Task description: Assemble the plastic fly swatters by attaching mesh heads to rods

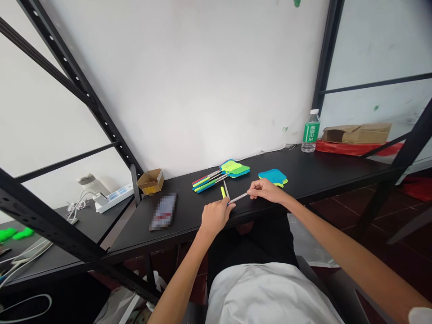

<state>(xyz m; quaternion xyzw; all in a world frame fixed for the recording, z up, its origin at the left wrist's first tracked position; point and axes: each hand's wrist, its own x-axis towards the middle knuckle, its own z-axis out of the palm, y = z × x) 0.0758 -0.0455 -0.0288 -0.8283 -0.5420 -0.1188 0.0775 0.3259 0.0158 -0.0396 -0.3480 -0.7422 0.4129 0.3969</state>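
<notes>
My left hand (216, 216) is closed around one end of a thin silver rod (238, 198), just above the front edge of the black table (189, 216). My right hand (265, 189) pinches the rod's other end. A yellow handle piece (223, 192) and a second silver rod (226, 188) lie on the table right behind my left hand. Further back lies a bundle of assembled fly swatters (222, 173) with green and blue heads and coloured handles. A small stack of loose blue and yellow swatter heads (273, 177) rests behind my right hand.
A small open cardboard box (151, 181) sits at the back left, with a flat packet (164, 211) in front of it. A green-labelled water bottle (311, 131) and a brown box on red plastic (357, 134) stand at the back right. Black shelf struts (81, 85) cross on the left.
</notes>
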